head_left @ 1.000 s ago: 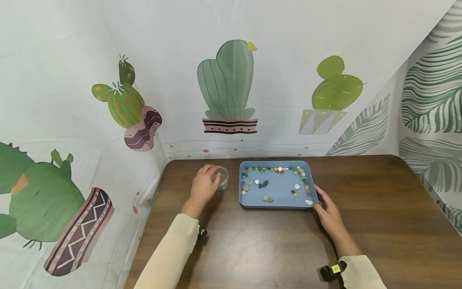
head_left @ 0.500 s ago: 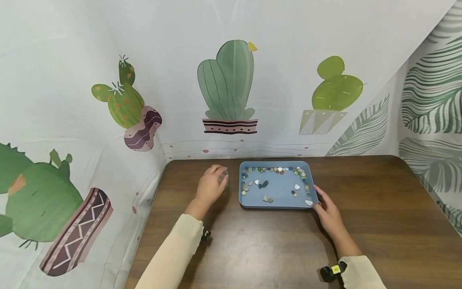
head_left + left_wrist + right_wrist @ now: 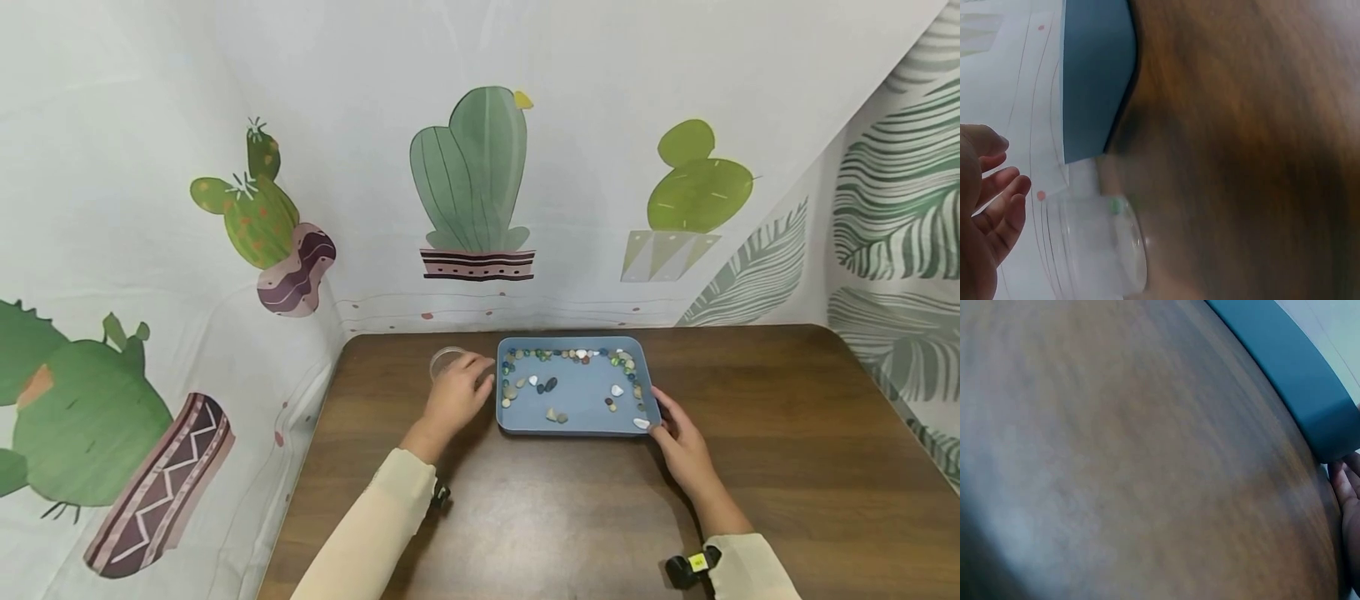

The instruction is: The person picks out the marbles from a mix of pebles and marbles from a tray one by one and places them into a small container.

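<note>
In the head view a blue tray (image 3: 573, 392) lies on the table, with small stones and glass beads along its back and sides. My left hand (image 3: 454, 400) hovers just left of the tray, fingers loosely bent and nothing visible in them. Partly behind that hand stands a clear round jar (image 3: 437, 360). The left wrist view shows the jar (image 3: 1091, 250) below the tray's corner, a small green spot showing through its wall. My right hand (image 3: 684, 442) holds the tray's near right corner, thumb at the front rim and fingers along the right side.
Inside the tray, a white stone (image 3: 641, 423) lies at the near right corner and dark stones (image 3: 551, 383) left of the middle. Behind the brown wooden table (image 3: 540, 517) hangs a white cloth (image 3: 585, 200) printed with cacti.
My left hand has left the jar and moved right, up to the tray's left edge, uncovering the jar's left rim. My right hand stays at the tray's corner.
</note>
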